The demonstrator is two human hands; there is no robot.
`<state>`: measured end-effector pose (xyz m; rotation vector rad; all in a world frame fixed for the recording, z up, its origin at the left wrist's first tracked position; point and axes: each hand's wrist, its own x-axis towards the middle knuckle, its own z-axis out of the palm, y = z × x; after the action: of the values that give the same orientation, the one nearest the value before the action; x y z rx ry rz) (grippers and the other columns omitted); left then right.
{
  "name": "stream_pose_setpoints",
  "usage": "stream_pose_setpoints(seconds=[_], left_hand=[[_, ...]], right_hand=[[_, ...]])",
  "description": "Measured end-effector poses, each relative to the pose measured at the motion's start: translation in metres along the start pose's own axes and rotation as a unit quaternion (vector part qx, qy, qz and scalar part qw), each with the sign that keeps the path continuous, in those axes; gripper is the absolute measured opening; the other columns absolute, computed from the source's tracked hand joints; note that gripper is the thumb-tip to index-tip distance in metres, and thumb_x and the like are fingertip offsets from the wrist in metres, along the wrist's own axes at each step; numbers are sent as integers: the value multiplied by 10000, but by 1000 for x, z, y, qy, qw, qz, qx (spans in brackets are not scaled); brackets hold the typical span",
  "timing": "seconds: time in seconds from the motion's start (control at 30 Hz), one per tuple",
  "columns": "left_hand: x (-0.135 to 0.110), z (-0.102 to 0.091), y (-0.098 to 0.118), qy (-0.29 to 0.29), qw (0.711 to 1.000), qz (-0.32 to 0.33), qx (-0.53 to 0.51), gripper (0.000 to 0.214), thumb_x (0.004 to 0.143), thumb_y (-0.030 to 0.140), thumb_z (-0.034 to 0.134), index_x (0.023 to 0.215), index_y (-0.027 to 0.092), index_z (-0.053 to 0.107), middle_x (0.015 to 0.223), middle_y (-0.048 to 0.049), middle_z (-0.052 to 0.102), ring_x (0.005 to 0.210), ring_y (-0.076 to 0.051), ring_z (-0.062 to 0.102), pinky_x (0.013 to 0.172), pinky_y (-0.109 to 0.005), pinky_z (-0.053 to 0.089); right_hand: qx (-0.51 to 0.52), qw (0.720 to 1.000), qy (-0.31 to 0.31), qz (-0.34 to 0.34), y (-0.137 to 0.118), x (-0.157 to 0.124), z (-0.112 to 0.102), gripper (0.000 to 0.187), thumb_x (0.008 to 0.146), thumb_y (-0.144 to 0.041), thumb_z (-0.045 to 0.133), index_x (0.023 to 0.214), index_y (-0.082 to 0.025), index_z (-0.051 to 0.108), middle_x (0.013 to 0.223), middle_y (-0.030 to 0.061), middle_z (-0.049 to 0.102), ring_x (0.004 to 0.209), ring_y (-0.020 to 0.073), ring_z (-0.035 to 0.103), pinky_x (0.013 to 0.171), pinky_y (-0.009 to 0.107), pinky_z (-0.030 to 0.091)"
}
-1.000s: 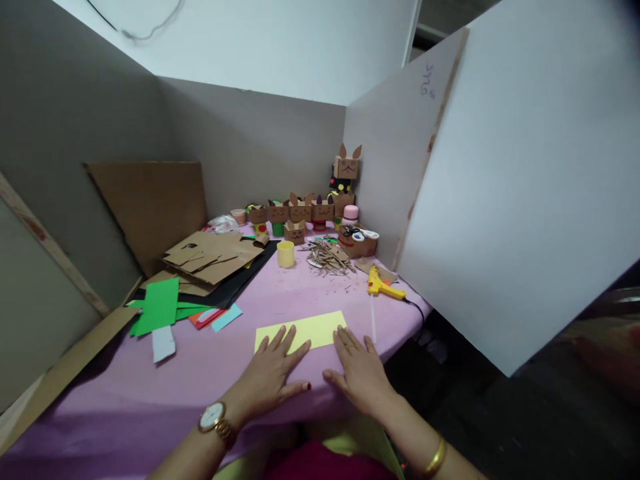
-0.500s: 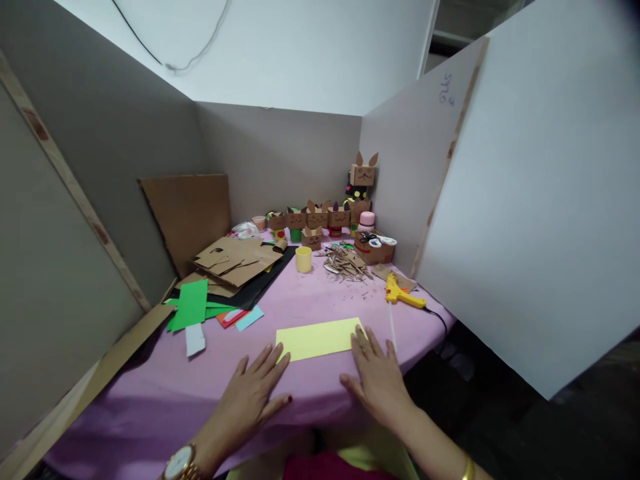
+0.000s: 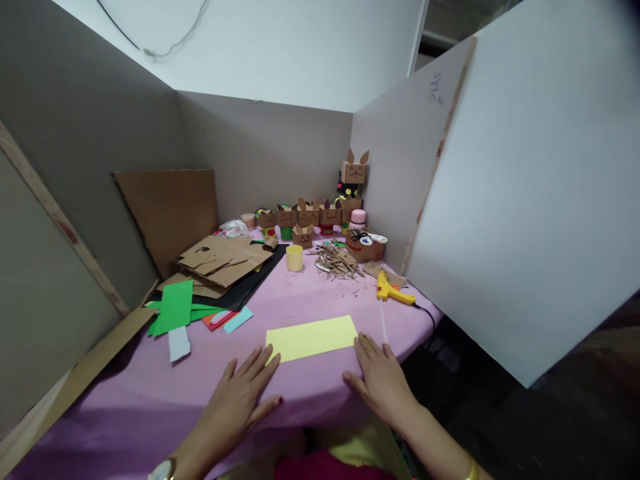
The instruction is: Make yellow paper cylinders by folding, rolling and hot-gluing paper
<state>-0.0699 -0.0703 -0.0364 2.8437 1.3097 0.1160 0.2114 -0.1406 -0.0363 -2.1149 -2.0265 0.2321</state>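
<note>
A yellow paper strip (image 3: pixel 313 339) lies flat on the pink-purple tablecloth (image 3: pixel 310 293), to the left of the yellow glue gun (image 3: pixel 395 291) and nearer the person. The left hand (image 3: pixel 243 397) is palm down, fingers straight and slightly spread, thumb stretched well away from them; its fingertips rest at the strip's near left corner, farther left of the glue gun than the strip's middle. It grasps nothing. The right hand (image 3: pixel 383 377), on the near side of the glue gun, is also flattened, palm down, its long fingers almost together and its thumb held out to the side. Its foremost fingertips meet the strip's near right corner, without any pinch or curl around the paper. A thin pale stick (image 3: pixel 383 321) runs from the glue gun toward this hand's little finger; whether they touch cannot be told.

Left of the glue gun and farther back stand a pale yellow cup (image 3: pixel 295 258) and a heap of cardboard scraps (image 3: pixel 335 260). Well to the glue gun's left lie green card (image 3: pixel 177 307) and a light blue piece (image 3: pixel 239 320). Behind the glue gun sits a cardboard box (image 3: pixel 363 249) with scissors (image 3: pixel 374 238) on top.
</note>
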Motion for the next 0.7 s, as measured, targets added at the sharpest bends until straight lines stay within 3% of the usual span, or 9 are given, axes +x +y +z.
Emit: stream_pose_setpoints(seconds=[0.1,0.17,0.2,0.33,0.47,0.7], left_hand=[[11,-17,15,-1,1000,-29,-7,475,862,479,380,1265,258,502,1374,-99,470,1267,-314,392,957,-555,335],[27,-24,29,29,998,-56,16,358,883,366,372,1033,246,673,1223,-97,620,1205,-303,466,978,-533,306],[36,-25,36,42,997,-68,24,389,897,300,327,1008,195,686,1208,-133,623,1194,-304,476,990,-521,292],[69,-9,49,54,995,-86,21,488,852,108,283,1318,99,428,1412,-167,400,1300,-245,350,1018,-444,298],[79,8,44,33,996,-81,0,518,868,246,289,1355,84,363,1433,-154,345,1322,-269,303,1019,-484,294],[64,8,28,38,990,-132,-19,619,874,404,262,1359,25,327,1449,-206,289,1339,-297,252,1031,-519,241]], right_hand=[[20,999,33,-21,-16,13,-6,622,901,-459,309,1361,-44,356,1440,173,318,1340,299,237,1068,497,198],[54,995,48,-67,-37,27,-6,599,912,-441,294,1404,-100,270,1474,122,260,1352,282,209,1067,501,204],[75,992,46,-93,-47,35,-5,579,923,-423,266,1420,-129,225,1481,99,254,1355,266,205,1066,495,215],[108,985,7,-134,-72,60,7,534,945,-363,179,1405,-105,259,1467,114,289,1348,239,234,1064,466,235],[92,988,-6,-126,-62,65,14,602,923,-459,225,1393,-89,288,1464,138,281,1361,242,189,1081,468,170],[52,998,-6,-17,-15,57,9,772,875,-542,282,1405,10,185,1483,209,168,1369,302,114,1080,462,136]])
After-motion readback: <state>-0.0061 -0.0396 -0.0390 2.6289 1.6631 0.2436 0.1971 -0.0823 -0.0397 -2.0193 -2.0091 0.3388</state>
